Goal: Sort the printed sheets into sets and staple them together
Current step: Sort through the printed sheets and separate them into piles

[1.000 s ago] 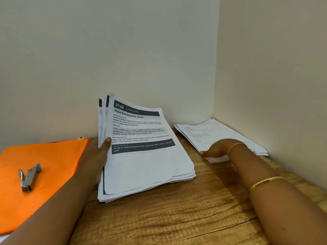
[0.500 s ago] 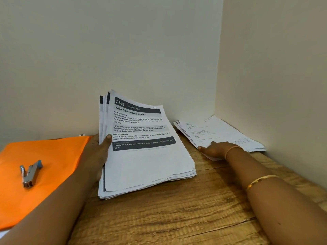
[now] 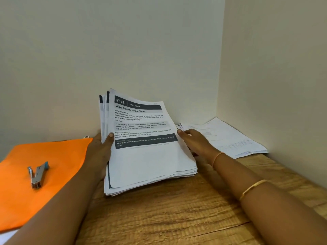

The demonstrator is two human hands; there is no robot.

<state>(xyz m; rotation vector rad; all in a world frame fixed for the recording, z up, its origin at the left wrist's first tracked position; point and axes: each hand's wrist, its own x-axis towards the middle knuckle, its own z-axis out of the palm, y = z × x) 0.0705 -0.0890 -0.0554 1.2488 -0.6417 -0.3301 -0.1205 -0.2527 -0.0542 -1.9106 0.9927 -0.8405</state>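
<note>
A thick stack of printed sheets point(image 3: 148, 161) stands tilted on the wooden table, its far end lifted, top page headed "2748 Wipe Baseboards Clean". My left hand point(image 3: 99, 152) grips the stack's left edge, thumb on the top page and fingers behind. My right hand point(image 3: 192, 140) touches the stack's right edge with its fingers stretched forward. A second, thinner pile of printed sheets point(image 3: 230, 138) lies flat in the right corner. A small metal stapler point(image 3: 38, 175) with a blue end lies on an orange folder point(image 3: 53, 156) at the left.
The wooden table point(image 3: 168, 214) sits in a corner, with a cream wall point(image 3: 123, 50) behind and another wall point(image 3: 274, 76) on the right. A white sheet corner point(image 3: 7, 236) shows under the folder at the bottom left.
My right hand has left the thin pile in the corner and moved left to the big stack's right edge. My left hand keeps its hold on the stack.
</note>
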